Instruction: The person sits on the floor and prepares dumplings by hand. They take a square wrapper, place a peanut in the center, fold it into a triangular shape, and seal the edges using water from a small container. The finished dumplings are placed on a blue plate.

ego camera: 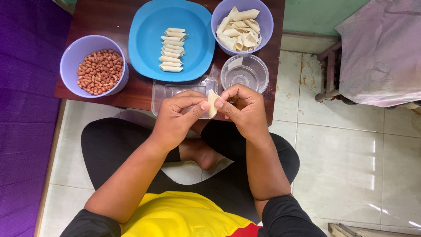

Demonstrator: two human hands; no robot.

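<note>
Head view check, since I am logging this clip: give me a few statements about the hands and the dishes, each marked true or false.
1. Both hands, left hand and right hand, pinch one pale dough piece. True.
2. The blue plate is bare. False: a row of folded dough pieces lies on it.
3. The purple bowl at the left holds peanuts. True.
4. The clear round bowl is full of peanuts. False: it shows no peanuts.
5. The person sits cross-legged on the tiled floor. True.
</note>
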